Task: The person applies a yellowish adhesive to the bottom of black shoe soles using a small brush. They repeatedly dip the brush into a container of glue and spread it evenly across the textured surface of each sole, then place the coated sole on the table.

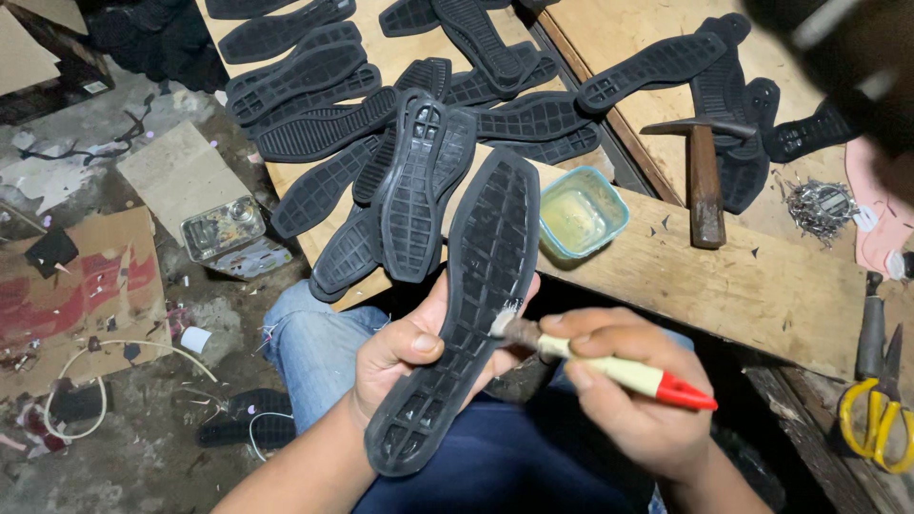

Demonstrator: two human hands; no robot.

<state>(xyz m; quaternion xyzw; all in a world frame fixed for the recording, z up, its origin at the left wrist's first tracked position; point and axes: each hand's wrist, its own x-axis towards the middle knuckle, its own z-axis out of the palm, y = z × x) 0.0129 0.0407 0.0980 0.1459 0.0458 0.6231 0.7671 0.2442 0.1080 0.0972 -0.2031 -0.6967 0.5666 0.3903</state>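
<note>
Fingers (405, 347) grip a black sole (466, 305), others (609, 347) a brush (609, 366); glue tub (583, 211), hammer (705, 171) nearby.

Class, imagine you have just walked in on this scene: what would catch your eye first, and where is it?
First, the black shoe sole in the middle, held by the left hand while the right hand puts a brush with a cream and red handle to it. Next, the heap of black soles spread over the wooden bench above. Then the small blue tub and the hammer to its right.
</note>
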